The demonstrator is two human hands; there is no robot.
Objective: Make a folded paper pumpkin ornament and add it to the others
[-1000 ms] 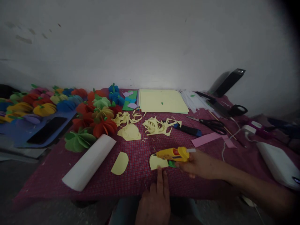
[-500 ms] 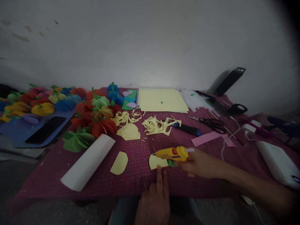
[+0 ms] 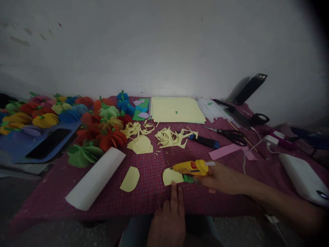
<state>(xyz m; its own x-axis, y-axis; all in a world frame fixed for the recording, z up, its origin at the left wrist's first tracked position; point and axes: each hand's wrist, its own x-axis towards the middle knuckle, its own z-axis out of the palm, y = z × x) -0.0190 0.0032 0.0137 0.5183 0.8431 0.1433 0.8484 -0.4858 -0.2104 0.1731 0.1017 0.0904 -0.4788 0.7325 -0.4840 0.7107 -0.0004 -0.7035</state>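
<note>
My right hand (image 3: 212,177) is closed around a yellow hot glue gun (image 3: 191,167) with a whitish glue stick poking from its back end. The gun's nozzle points left, over the upper edge of a pale yellow paper cutout (image 3: 171,176). Whether the nozzle touches the paper, I cannot tell. My left hand (image 3: 168,219) rests at the front, index and middle fingers stretched out, the index fingertip on the cutout's lower edge. A green paper leaf piece (image 3: 188,178) lies at the cutout's right end. Another pale yellow cutout (image 3: 130,179) lies to the left.
A white paper roll (image 3: 96,180) and several colourful paper pumpkins (image 3: 113,137) fill the left side. Beyond the hands lie yellow paper scraps (image 3: 171,138), a utility knife (image 3: 204,141), scissors (image 3: 231,135) and yellow sheets (image 3: 177,108). A white box-like device (image 3: 300,176) and cables are at right.
The glue gun has shifted slightly right along the cutout's upper edge, and more of the green piece shows. My left hand stays on the paper.
</note>
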